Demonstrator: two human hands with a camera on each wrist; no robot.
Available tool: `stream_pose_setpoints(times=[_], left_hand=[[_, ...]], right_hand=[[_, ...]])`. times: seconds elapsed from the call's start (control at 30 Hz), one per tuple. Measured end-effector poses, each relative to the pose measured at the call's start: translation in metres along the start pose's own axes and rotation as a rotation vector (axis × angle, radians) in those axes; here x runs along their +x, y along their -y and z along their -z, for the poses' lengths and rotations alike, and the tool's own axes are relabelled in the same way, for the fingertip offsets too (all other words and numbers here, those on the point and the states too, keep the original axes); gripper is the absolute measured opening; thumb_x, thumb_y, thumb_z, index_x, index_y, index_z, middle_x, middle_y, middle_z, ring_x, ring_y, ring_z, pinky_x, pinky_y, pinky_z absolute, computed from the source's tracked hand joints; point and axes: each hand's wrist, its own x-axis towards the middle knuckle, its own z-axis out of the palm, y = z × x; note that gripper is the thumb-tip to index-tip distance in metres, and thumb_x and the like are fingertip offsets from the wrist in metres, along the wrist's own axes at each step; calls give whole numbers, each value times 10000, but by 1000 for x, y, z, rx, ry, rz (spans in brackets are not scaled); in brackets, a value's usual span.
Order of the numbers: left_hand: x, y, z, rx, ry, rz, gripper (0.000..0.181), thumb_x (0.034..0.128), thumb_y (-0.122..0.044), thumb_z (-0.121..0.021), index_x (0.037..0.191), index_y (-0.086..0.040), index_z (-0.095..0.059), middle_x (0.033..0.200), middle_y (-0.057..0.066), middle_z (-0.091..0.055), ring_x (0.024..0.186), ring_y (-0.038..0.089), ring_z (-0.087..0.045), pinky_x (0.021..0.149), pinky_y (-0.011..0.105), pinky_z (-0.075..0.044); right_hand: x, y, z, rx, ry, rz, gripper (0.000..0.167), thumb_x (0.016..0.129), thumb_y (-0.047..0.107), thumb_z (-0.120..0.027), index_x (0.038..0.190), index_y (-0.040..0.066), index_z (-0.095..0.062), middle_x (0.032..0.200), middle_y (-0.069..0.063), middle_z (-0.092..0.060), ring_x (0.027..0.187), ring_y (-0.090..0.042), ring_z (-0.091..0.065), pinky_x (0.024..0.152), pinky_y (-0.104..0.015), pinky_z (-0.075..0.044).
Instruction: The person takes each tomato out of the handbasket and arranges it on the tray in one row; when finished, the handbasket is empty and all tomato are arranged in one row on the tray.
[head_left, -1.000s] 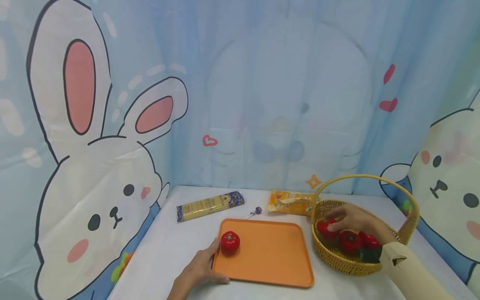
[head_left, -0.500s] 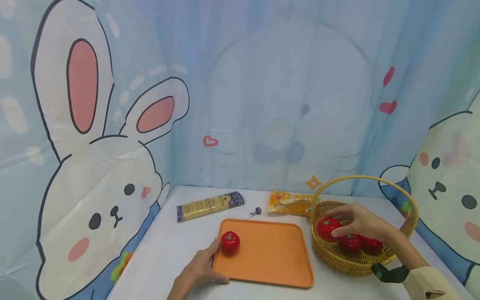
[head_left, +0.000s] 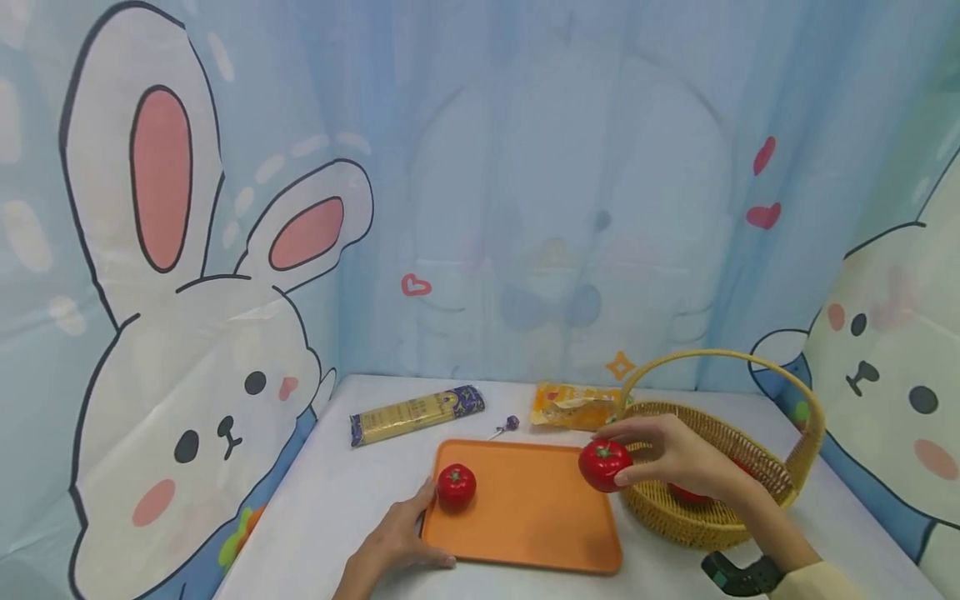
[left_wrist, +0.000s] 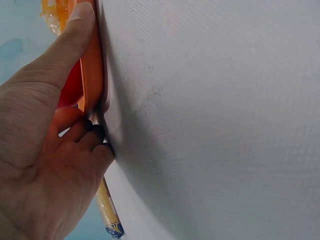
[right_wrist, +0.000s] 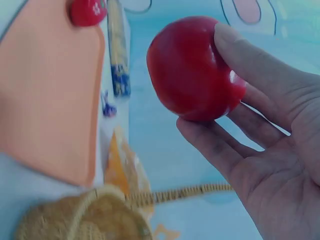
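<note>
My right hand (head_left: 686,458) pinches a red tomato (head_left: 602,464) between thumb and fingertips, above the right edge of the orange tray (head_left: 536,521). In the right wrist view the held tomato (right_wrist: 195,70) shows smooth and glossy, with the thumb on one side and fingertips beneath. My left hand (head_left: 397,537) holds the tray's near left corner; in the left wrist view its thumb lies along the tray rim (left_wrist: 92,65) and its fingers are curled at the side. Another tomato (head_left: 456,487) sits at the tray's left side, close to my left fingertips.
A wicker basket (head_left: 720,433) with a tall handle stands right of the tray. Red items (head_left: 688,495) inside are partly hidden by my right arm. Behind the tray lie a gold-and-blue packet (head_left: 416,415), a purple lollipop (head_left: 512,423) and a yellow bag (head_left: 573,406).
My right hand has lifted the tomato out of the basket and carried it left, over the tray's right edge. The left hand and the other tomato keep their places.
</note>
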Motion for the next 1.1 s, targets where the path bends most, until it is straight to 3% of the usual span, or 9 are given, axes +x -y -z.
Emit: stream_pose_setpoints(times=[0.23,0.37,0.47,0.67,1.1], left_hand=[[-1,4,-2,10,-9,-22,1273,691,-363,-1045,1676,-2,-324,1730,218,-332,1587,432,-345,1283,620,-324],[0,5,-2,11,-9,-13,1268,698,-370,-1041,1682,-18,-323,1733,204,-335,1589,424,-347,1283,621,-326],[-1,4,-1,9,-11,-4,1263,703,-374,-1037,1686,-29,-322,1734,193,-340,1590,417,-348,1285,619,-326],[-1,2,0,6,-13,-19,1260,703,-371,-1037,1681,-20,-325,1732,198,-340,1589,412,-351,1283,608,-331],[1,3,-1,8,-12,-12,1230,723,-368,-1028,1684,-38,-335,1731,186,-353,1593,405,-349,1273,616,-345]], right_hand=[[19,7,-36,102,14,51,579,911,155,-887,1397,-66,-662,1314,-232,-734,1156,-202,-745,891,-326,-677],[31,7,-54,114,-23,80,555,898,133,-895,1381,-41,-684,1312,-223,-734,1159,-151,-729,937,-343,-666],[40,7,-67,118,-62,84,552,882,112,-905,1369,-36,-694,1310,-222,-734,1170,-242,-727,945,-359,-665],[54,4,-96,192,-110,43,541,866,40,-901,1350,-74,-687,1328,-272,-707,1204,-452,-692,926,-383,-672],[77,-22,-156,348,-219,-59,539,851,-22,-890,1318,-154,-657,1288,-316,-709,1178,-446,-699,927,-360,-670]])
